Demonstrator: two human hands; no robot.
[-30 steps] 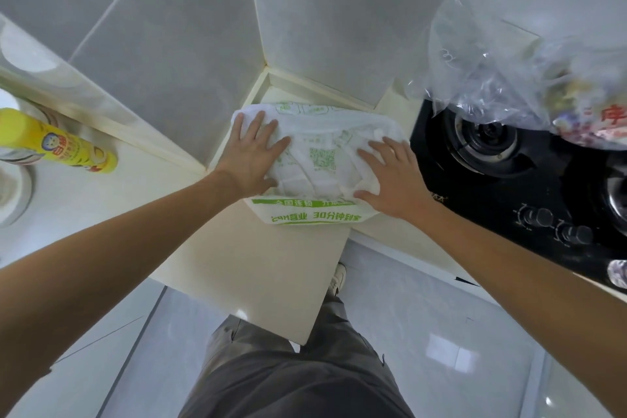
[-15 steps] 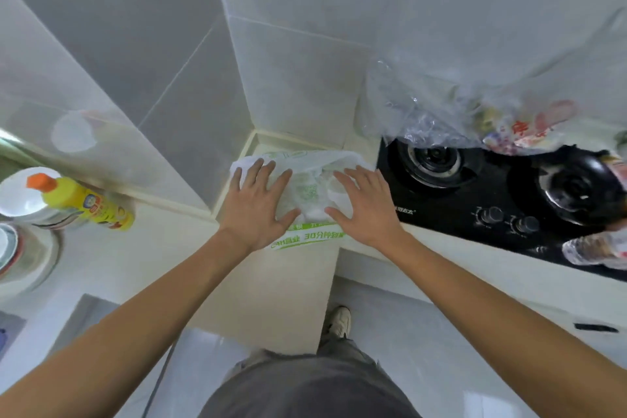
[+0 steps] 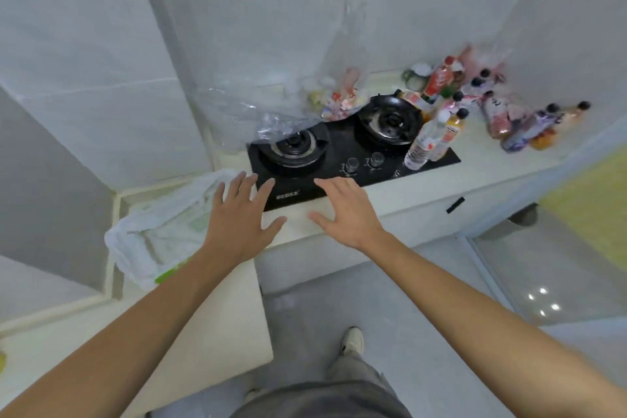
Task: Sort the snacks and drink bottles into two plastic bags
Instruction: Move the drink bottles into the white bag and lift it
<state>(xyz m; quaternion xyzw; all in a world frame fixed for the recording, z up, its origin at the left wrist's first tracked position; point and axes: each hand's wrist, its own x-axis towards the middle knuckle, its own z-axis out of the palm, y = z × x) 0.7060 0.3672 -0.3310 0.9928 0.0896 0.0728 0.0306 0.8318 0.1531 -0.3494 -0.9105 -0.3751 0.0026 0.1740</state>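
Looking down from your head, you see both of your arms stretched out over a pale kitchen counter [image 3: 390, 195]. Your left hand [image 3: 242, 219] and your right hand [image 3: 344, 209] both hover with fingers spread and straight, holding nothing, above the front edge of a black gas stove [image 3: 342, 159].

To the left, in the corner where the counter meets the tiled wall, a white plastic bag [image 3: 163, 231] with green print lies flattened and mostly empty. It sits just beside your left hand, and the pictures do not show whether the fingertips brush it. Lying flat there, it is probably set out ready to be filled.

A second, clear plastic bag [image 3: 271, 112] stands crumpled at the back of the stove, over the left burner, with some snack packets [image 3: 341, 97] at its right edge; whether they are inside it or only behind it is hard to tell.

Drink bottles are on the right. Two bottles [image 3: 432, 136] stand upright at the stove's right edge, one clear and one with orange liquid. More bottles and packets [image 3: 502, 108] lie in a loose pile further right on the counter.

With both hands free and angled rightward, you seem about to reach for those items; sorting looks barely begun.
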